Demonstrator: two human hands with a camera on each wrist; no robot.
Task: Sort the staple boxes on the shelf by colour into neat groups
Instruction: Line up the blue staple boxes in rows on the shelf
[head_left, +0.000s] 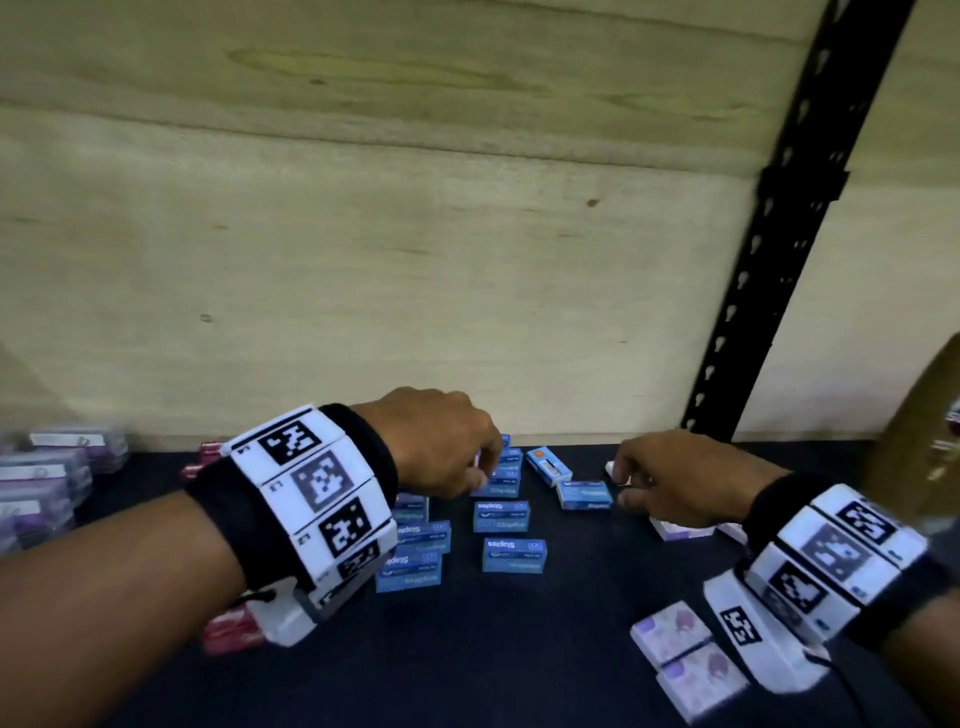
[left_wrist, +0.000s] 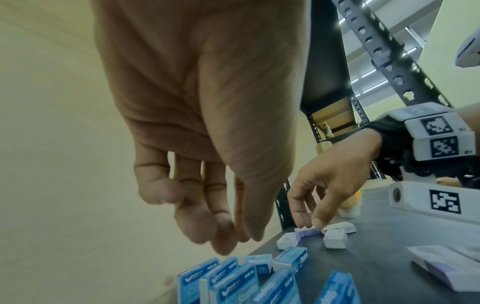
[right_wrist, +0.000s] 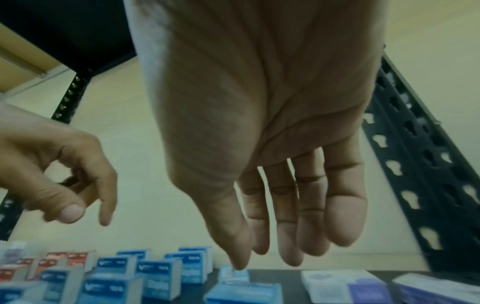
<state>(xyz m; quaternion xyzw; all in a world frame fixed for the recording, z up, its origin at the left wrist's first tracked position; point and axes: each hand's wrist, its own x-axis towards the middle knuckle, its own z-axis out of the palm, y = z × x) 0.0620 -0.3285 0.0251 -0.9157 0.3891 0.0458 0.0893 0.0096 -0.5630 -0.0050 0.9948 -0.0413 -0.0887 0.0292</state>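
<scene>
While our slack, empty left hand (head_left: 441, 447) overhangs the blue staple boxes (head_left: 501, 517), our uncurled right hand (head_left: 685, 483) touches the adjoining lilac box (left_wrist: 309, 232); pinch squarely.

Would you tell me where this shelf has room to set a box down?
The shelf is bare along its front, between the blue boxes and the purple-white boxes. Crowded farther back, under the left hand and right hand.

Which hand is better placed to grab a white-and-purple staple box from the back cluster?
Right: the right hand has its fingertips at a white-and-purple box there; the left hand hovers over the blue boxes.
</scene>
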